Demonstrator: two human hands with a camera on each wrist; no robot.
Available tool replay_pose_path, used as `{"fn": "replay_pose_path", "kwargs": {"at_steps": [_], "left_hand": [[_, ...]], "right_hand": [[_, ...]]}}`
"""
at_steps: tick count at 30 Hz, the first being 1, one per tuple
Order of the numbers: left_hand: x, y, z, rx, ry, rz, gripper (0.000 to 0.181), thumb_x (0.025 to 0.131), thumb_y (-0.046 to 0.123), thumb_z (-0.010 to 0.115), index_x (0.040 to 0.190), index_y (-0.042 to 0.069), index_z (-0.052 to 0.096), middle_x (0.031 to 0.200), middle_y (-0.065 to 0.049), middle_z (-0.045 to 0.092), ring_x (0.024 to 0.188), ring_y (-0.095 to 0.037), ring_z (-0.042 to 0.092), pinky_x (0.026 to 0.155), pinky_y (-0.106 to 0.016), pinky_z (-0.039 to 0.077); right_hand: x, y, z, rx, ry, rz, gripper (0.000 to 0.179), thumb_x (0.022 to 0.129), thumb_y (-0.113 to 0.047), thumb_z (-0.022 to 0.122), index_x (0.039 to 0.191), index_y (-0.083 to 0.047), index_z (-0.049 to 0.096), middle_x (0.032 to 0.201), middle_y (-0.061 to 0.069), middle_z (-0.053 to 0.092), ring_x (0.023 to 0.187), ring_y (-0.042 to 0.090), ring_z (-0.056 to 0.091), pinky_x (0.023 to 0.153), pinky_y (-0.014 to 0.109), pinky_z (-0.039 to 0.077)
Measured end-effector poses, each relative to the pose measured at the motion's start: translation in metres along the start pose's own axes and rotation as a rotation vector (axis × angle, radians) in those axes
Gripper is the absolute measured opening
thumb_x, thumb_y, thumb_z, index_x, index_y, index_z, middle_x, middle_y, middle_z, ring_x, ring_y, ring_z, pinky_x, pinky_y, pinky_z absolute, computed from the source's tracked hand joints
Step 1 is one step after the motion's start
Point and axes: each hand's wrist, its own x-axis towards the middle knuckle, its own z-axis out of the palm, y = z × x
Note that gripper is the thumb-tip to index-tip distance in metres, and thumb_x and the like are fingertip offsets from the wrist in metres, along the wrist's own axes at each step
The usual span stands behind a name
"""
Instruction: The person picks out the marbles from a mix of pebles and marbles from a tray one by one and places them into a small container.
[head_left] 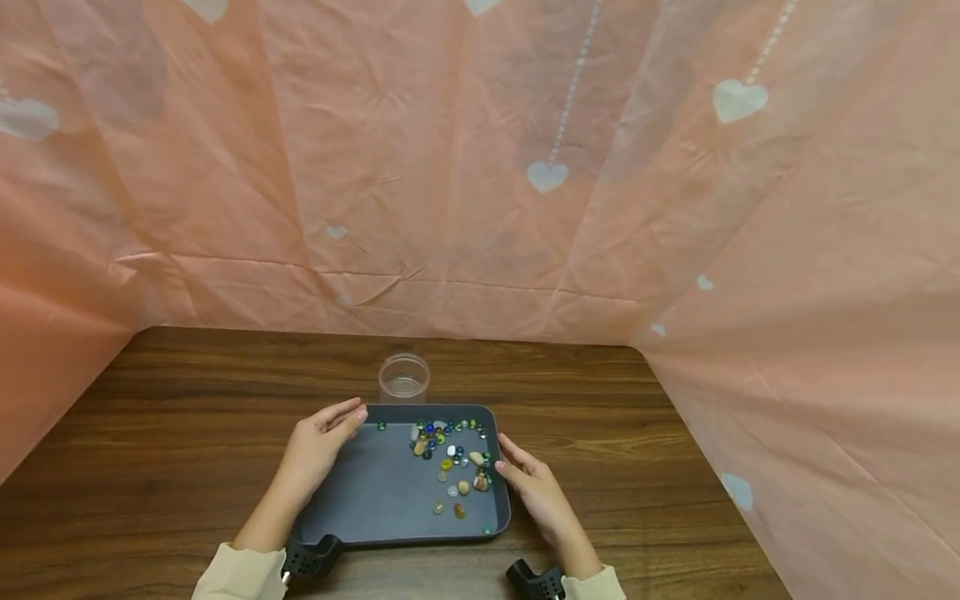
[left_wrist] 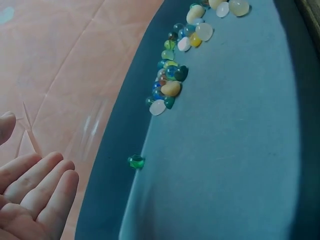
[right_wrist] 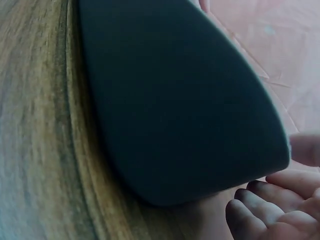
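Note:
A dark grey rectangular tray [head_left: 390, 492] lies on the wooden table, holding several small glass marbles and polished pebbles [head_left: 463, 487], mostly toward its right and far sides. One green glass marble [left_wrist: 136, 161] sits apart by the far wall. Over the tray's far-left corner is my left hand [head_left: 321, 442]; in the left wrist view its fingers [left_wrist: 50, 200] are extended and hold nothing. My right hand [head_left: 536, 487] grips the tray's right wall, thumb [right_wrist: 306, 149] at the rim and fingers against the outside. The fingertips' exact contact is partly hidden.
Just beyond the tray stands a clear round plastic container [head_left: 404, 379]. A pink curtain [head_left: 465, 208] with pale hearts hangs along the table's back and sides. Black wrist cameras [head_left: 311, 557] sit at both cuffs, near the tray's front.

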Motion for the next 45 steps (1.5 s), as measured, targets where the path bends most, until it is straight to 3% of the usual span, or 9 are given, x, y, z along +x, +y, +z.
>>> {"fn": "replay_pose_path", "kwargs": {"at_steps": [14, 22, 28, 33, 39, 45], "left_hand": [[0.007, -0.006, 0.005, 0.013, -0.004, -0.036, 0.047, 0.09, 0.034, 0.06, 0.125, 0.003, 0.056, 0.122, -0.016, 0.061, 0.109, -0.029, 0.06, 0.088, -0.031, 0.05], [0.019, -0.006, 0.008, -0.009, -0.035, -0.025, 0.041, 0.091, 0.02, 0.06, 0.124, -0.003, 0.055, 0.119, -0.02, 0.062, 0.108, -0.026, 0.061, 0.085, -0.03, 0.051], [0.032, -0.003, 0.01, 0.098, -0.045, 0.001, 0.035, 0.089, 0.018, 0.061, 0.117, -0.002, 0.061, 0.11, -0.016, 0.067, 0.098, -0.019, 0.064, 0.084, -0.033, 0.051], [0.041, -0.006, 0.012, 0.197, -0.05, 0.024, 0.03, 0.087, 0.017, 0.064, 0.111, 0.0, 0.066, 0.103, -0.013, 0.069, 0.09, -0.014, 0.063, 0.077, -0.029, 0.05], [0.043, -0.015, 0.013, 0.287, -0.031, 0.031, 0.023, 0.085, 0.016, 0.066, 0.103, 0.003, 0.071, 0.101, -0.011, 0.07, 0.096, -0.022, 0.062, 0.075, -0.03, 0.048], [0.045, -0.021, 0.014, 0.301, -0.016, 0.025, 0.019, 0.083, 0.016, 0.067, 0.098, 0.004, 0.073, 0.101, -0.012, 0.07, 0.1, -0.024, 0.061, 0.075, -0.03, 0.047]], "right_hand": [[-0.004, 0.008, -0.001, 0.062, -0.014, 0.007, 0.05, 0.094, -0.015, 0.052, 0.14, 0.0, 0.037, 0.147, 0.017, 0.03, 0.135, 0.03, 0.03, 0.103, 0.031, 0.034], [-0.004, 0.015, -0.002, 0.078, -0.032, 0.03, 0.051, 0.094, -0.019, 0.053, 0.139, -0.001, 0.038, 0.147, 0.016, 0.032, 0.134, 0.028, 0.032, 0.099, 0.025, 0.038], [-0.004, 0.015, -0.004, 0.119, -0.047, 0.029, 0.05, 0.095, -0.018, 0.051, 0.14, -0.001, 0.037, 0.145, 0.017, 0.034, 0.133, 0.029, 0.033, 0.102, 0.03, 0.037], [-0.004, 0.016, -0.004, 0.143, -0.057, 0.025, 0.051, 0.095, -0.018, 0.051, 0.14, 0.0, 0.036, 0.147, 0.015, 0.032, 0.135, 0.027, 0.031, 0.103, 0.029, 0.035], [-0.006, 0.018, -0.003, 0.153, -0.08, 0.02, 0.052, 0.095, -0.018, 0.051, 0.141, 0.001, 0.035, 0.147, 0.016, 0.031, 0.135, 0.028, 0.03, 0.103, 0.028, 0.035], [-0.005, 0.018, -0.004, 0.16, -0.077, 0.02, 0.05, 0.096, -0.018, 0.05, 0.141, 0.0, 0.035, 0.147, 0.017, 0.032, 0.135, 0.028, 0.031, 0.104, 0.031, 0.034]]}}
